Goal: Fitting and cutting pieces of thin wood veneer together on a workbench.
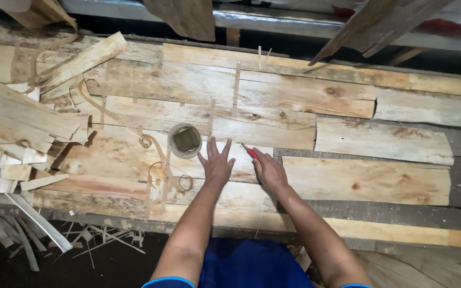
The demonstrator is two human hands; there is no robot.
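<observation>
My left hand [217, 164] lies flat, fingers spread, pressing a thin veneer sheet [188, 154] on the bench. My right hand [267, 169] is clenched round a red-handled cutter [249, 152], its tip at the sheet just beside my left fingertips. I judge the blade could slip toward those fingers, or the brittle sheet split along its grain. A small round container [184, 140] sits near. Overlapping veneer pieces cover the bench [390, 226]; curled offcuts [158, 160] and scraps [22, 128] pile up left.
</observation>
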